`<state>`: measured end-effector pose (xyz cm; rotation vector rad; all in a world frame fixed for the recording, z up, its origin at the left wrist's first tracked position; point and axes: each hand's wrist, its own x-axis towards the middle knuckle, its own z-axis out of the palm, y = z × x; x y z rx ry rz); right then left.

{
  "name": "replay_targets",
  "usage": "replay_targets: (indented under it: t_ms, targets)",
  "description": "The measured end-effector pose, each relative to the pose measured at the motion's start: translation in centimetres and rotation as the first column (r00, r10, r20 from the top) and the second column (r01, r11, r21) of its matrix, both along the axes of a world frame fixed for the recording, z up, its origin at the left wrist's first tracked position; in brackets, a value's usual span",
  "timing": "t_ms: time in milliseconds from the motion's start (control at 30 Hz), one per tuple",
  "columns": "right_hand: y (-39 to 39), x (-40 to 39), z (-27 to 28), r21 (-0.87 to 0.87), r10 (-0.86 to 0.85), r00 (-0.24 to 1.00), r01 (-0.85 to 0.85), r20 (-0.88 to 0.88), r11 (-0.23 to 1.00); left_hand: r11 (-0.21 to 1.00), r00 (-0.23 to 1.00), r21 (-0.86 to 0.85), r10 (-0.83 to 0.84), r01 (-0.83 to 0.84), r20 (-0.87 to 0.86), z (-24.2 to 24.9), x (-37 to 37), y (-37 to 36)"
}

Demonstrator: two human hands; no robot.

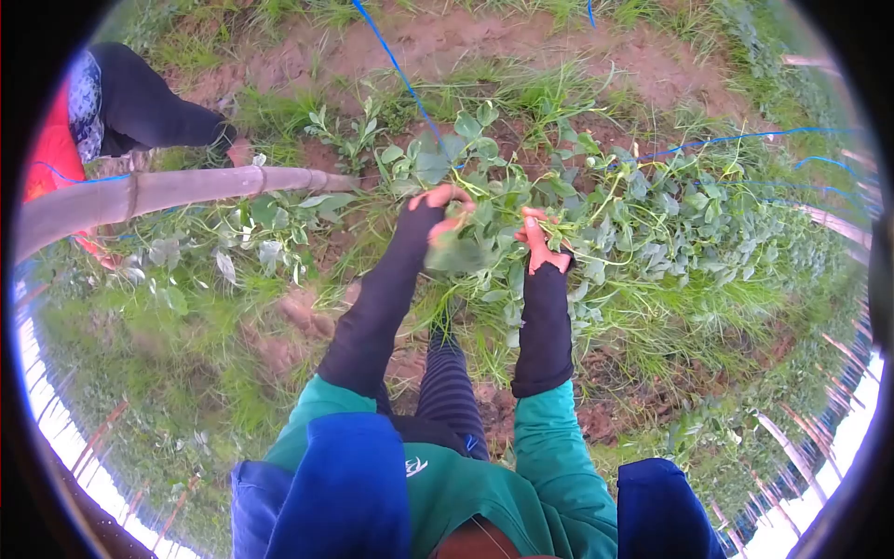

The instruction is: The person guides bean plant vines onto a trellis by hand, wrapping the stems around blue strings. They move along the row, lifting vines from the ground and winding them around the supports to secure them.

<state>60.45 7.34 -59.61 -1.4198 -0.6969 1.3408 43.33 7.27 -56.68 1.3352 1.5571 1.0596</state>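
Leafy green vines [652,210] with pale stems spread in front of me. My left hand [445,207] is among the leaves beside the lower end of a blue string [399,67], its fingers curled and slightly blurred; what they hold I cannot make out. A blurred leaf [458,253] hangs just below that hand. To its right, my right hand [540,240] is closed, thumb and fingers pinching a thin vine stem [551,222]. Dark sleeves cover both forearms up to the green shirt sleeves.
A thick bamboo pole [196,191] slants in from the left, ending near the vines. Another person [140,98] is at the upper left. Blue strings [726,142] run across the right side. Grass [652,317] and bare soil [596,419] surround my legs.
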Motion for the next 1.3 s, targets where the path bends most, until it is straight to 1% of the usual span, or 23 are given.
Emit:
replay_targets:
  t_ms: [67,100,167,200,300,333,367,433,500,567,600,667,700,767,833,900,967,1033,1100,1133,1233,1267,1300]
  targets:
    - [0.0,-0.3,0.6,-0.036,-0.025,1.0,0.025,0.003,0.999,0.855,0.885,-0.516,-0.274,0.045,-0.377,0.1,1.6,0.4]
    - [-0.2,-0.3,0.1,-0.035,-0.025,1.0,0.025,0.003,0.999,0.855,0.885,-0.516,-0.274,0.045,-0.377,-0.7,2.1,0.1]
    - [-0.5,-0.2,-0.7,0.002,-0.068,0.998,0.068,-0.003,0.998,0.915,0.941,-0.393,-0.205,0.086,-0.271,-5.0,3.3,-2.1]
    - [-0.5,0.0,-0.6,0.002,-0.07,0.998,0.07,0.002,0.998,0.982,0.942,-0.174,-0.125,0.073,-0.311,-8.7,3.5,-4.0]
    - [-0.7,0.6,-0.6,-0.132,-0.112,0.992,0.105,-0.049,0.986,0.977,0.905,-0.125,-0.206,0.171,-0.373,-9.5,2.0,-7.0]
    - [-0.6,0.9,-0.8,-0.15,-0.123,0.992,0.117,-0.034,0.982,0.964,0.838,0.213,-0.017,0.158,-0.546,-11.4,1.2,-8.0]
    - [-0.5,1.2,-1.0,-0.166,-0.134,0.991,0.129,-0.019,0.978,0.964,0.837,0.214,-0.017,0.159,-0.547,-11.1,0.1,-8.7]
    - [-0.5,1.5,-1.5,-0.159,-0.112,0.994,0.109,-0.011,0.981,0.97,0.893,-0.201,-0.211,0.139,-0.398,-9.9,-2.3,-10.0]
    - [-0.6,1.4,-1.4,-0.146,-0.128,0.988,0.116,-0.081,0.982,0.926,0.871,-0.348,-0.286,0.144,-0.4,-9.6,-4.6,-9.9]
    - [-0.7,1.6,-1.3,-0.123,-0.089,0.995,0.084,-0.042,0.989,0.96,0.937,-0.255,0.019,-0.114,-0.349,-11.5,-7.3,-10.5]
    - [-0.5,1.6,-1.0,-0.099,-0.05,0.999,0.049,-0.004,0.994,0.961,0.937,-0.252,0.017,-0.112,-0.349,-9.8,-7.3,-9.2]
    - [-0.7,0.6,-0.1,-0.03,0.003,1.0,-0.002,0.008,1.0,0.956,0.896,-0.131,0.292,-0.262,0.335,-5.2,-7.9,-6.5]
    - [-0.7,-0.2,0.4,0.036,0.056,0.998,-0.057,0.023,0.998,0.956,0.895,-0.129,0.294,-0.265,0.335,-2.3,-7.2,-5.0]
    - [-0.7,-1.6,0.2,0.035,0.127,0.991,-0.129,0.048,0.991,0.998,0.998,0.065,0.002,-0.006,0.056,2.1,-4.5,-2.0]
    - [-0.2,-3.2,-0.5,0.195,0.249,0.965,-0.262,0.085,0.945,0.904,0.868,0.352,-0.04,0.242,-0.494,-2.5,-3.7,-1.2]
    - [0.6,-4.1,-2.6,0.081,0.218,0.972,-0.211,-0.091,0.974,0.92,0.906,0.277,-0.153,0.276,-0.394,1.4,-1.6,1.3]
    - [2.1,-4.5,-1.2,0.18,0.381,0.896,-0.424,0.229,0.888,0.927,0.925,0.197,-0.26,0.32,-0.277,2.8,-0.5,2.8]
    - [3.0,-5.1,-2.7,0.373,0.291,0.954,-0.294,0.068,0.88,0.972,0.977,-0.108,-0.201,0.208,0.073,2.8,-0.2,3.9]
    - [4.3,-4.3,-1.2,0.274,0.48,0.826,-0.554,0.295,0.786,0.963,0.963,-0.046,-0.263,0.265,0.054,2.5,-0.2,4.7]
    - [5.2,-4.5,-4.9,0.263,0.519,0.851,-0.483,-0.083,0.835,0.948,0.955,0.125,-0.283,0.292,-0.088,2.8,-0.1,4.9]
    - [7.2,-4.0,-0.2,0.137,0.505,0.862,-0.505,0.041,0.852,0.864,0.946,0.404,-0.212,0.299,-0.247,4.4,-0.3,5.2]
    - [9.0,-4.5,-0.1,-0.171,0.557,0.803,-0.531,0.212,0.83,0.847,0.951,0.502,-0.013,0.175,-0.31,4.4,-1.1,4.7]
    - [9.9,-4.4,-0.9,-0.16,0.553,0.806,-0.529,0.21,0.833,0.795,0.919,0.603,0.188,0.064,-0.346,4.3,-2.1,4.2]
